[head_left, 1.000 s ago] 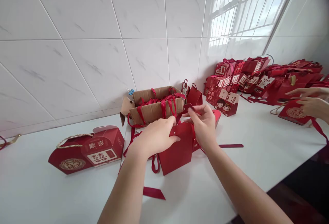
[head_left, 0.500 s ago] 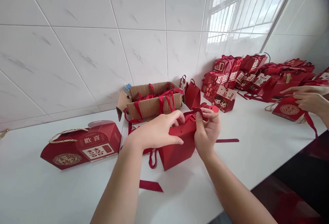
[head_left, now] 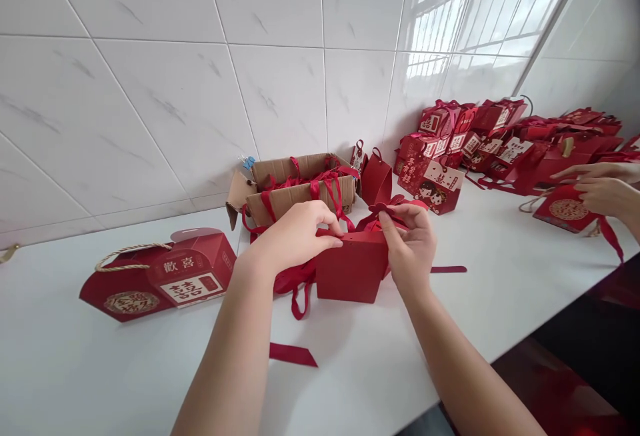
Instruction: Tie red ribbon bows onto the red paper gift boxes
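A plain red paper gift box (head_left: pixel 353 269) stands upright on the table between my hands, one broad side facing me. My left hand (head_left: pixel 305 233) pinches its top edge at the left corner, thumb on the near side. At the top right, my right hand (head_left: pixel 413 233) is closed on a dark red piece with rounded edges (head_left: pixel 379 209); whether that is a flap or a ribbon I cannot tell. More red pieces show behind the box, partly hidden by my fingers. Red ribbon (head_left: pixel 299 303) lies looped at the box's left side.
Behind stands a cardboard box (head_left: pixel 300 199) of red ribbons. To the left sits a red box with a rope handle (head_left: pixel 160 276). A ribbon piece (head_left: pixel 293 354) lies in front. Finished-looking red boxes (head_left: pixel 450 136) are piled right, near another person's hands (head_left: pixel 603 186).
The red box has turned so its broad side faces me more squarely. My left thumb and fingers have closed onto its top edge. My right hand has shifted slightly right.
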`<state>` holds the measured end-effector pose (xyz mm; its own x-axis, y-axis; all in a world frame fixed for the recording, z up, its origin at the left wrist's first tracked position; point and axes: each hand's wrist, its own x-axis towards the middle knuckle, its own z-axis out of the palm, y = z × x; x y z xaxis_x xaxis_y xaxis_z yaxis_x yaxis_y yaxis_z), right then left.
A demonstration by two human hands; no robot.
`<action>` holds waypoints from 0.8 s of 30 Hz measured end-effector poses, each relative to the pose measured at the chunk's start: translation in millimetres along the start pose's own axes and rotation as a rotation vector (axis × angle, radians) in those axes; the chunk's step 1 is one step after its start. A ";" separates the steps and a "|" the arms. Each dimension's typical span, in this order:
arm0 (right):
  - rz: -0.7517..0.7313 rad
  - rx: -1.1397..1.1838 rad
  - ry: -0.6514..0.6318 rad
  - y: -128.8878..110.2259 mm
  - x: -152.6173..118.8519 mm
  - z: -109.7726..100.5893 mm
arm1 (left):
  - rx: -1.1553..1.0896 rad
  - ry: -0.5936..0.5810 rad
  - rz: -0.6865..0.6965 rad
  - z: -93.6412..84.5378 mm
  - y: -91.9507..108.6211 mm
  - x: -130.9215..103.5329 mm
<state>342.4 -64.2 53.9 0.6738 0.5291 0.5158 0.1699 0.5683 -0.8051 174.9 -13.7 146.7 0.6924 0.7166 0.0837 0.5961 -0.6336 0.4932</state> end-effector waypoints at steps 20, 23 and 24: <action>0.328 0.119 -0.274 -0.8 9.4 -8.9 | 0.030 -0.166 0.052 -7.5 -5.0 -2.1; 0.307 0.047 -0.413 -6.0 1.5 -5.1 | 0.013 -0.186 0.042 -10.5 -4.8 -4.6; 0.296 0.029 -0.452 -8.1 -0.8 -4.2 | 0.010 -0.190 0.031 -10.5 -3.9 -5.1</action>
<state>343.5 -71.8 58.8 0.3120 0.8840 0.3481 -0.0046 0.3678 -0.9299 164.8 -11.8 153.5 0.7743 0.6293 -0.0669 0.5766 -0.6579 0.4844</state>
